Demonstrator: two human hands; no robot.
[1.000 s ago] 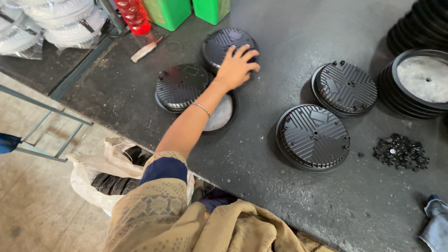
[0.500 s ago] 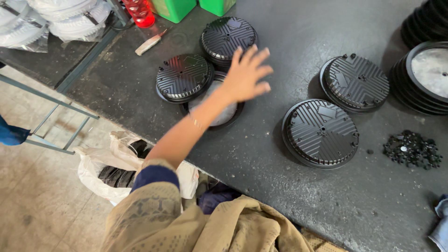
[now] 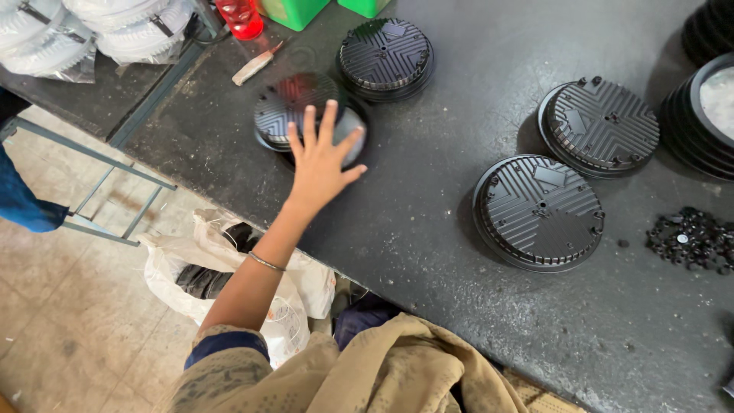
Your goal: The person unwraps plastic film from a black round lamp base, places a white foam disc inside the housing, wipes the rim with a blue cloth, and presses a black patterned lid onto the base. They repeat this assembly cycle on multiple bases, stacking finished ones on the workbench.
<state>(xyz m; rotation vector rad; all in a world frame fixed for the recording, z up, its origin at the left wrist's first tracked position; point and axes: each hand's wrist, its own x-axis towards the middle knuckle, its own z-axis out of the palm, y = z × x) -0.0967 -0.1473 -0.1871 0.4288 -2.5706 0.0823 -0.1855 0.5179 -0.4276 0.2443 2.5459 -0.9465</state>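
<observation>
On the dark table [image 3: 428, 229] you have four single black round ribbed discs: one blurred disc [image 3: 287, 107] under your fingertips, one far disc [image 3: 386, 53] beyond it, and two more at the right, the right far disc [image 3: 600, 126] and the right near disc [image 3: 539, 210]. A stack of black rings [image 3: 699, 99] stands at the right edge, and a pile of small black screws [image 3: 692, 237] lies near it. Your left hand [image 3: 321, 164] is open with fingers spread, not gripping anything, above the blurred disc and the pale round piece [image 3: 352, 130] beside it. This disc is dark, with ribs in a cross pattern. Your right hand is not visible.
</observation>
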